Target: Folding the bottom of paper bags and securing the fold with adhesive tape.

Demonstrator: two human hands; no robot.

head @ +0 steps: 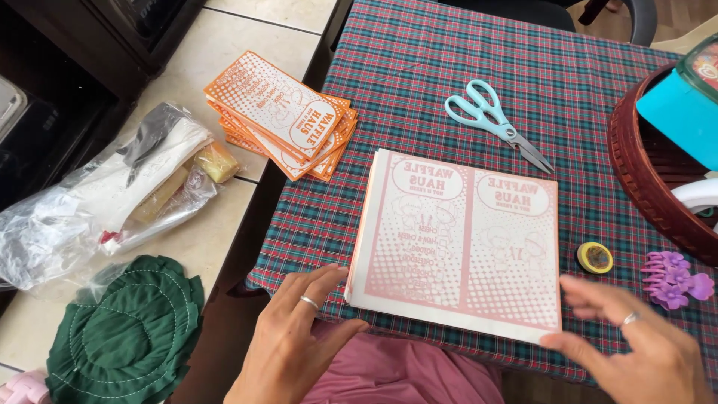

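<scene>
Paper stack (456, 243) of pink printed sheets is lying on the plaid tablecloth (419, 82), its long axis running left to right, below the scissors (497, 123). Left hand (295, 337) and right hand (643, 344) are flanking its near corners, both unclenched, fingertips touching the edges, grasping nothing.

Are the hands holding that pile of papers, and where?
Not gripped: the stack of printed sheets lies on the tablecloth. The left hand touches its near left corner, and the right hand touches its near right corner.

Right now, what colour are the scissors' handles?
Light blue handles on the scissors, lying on the plaid tablecloth; head view.
</scene>
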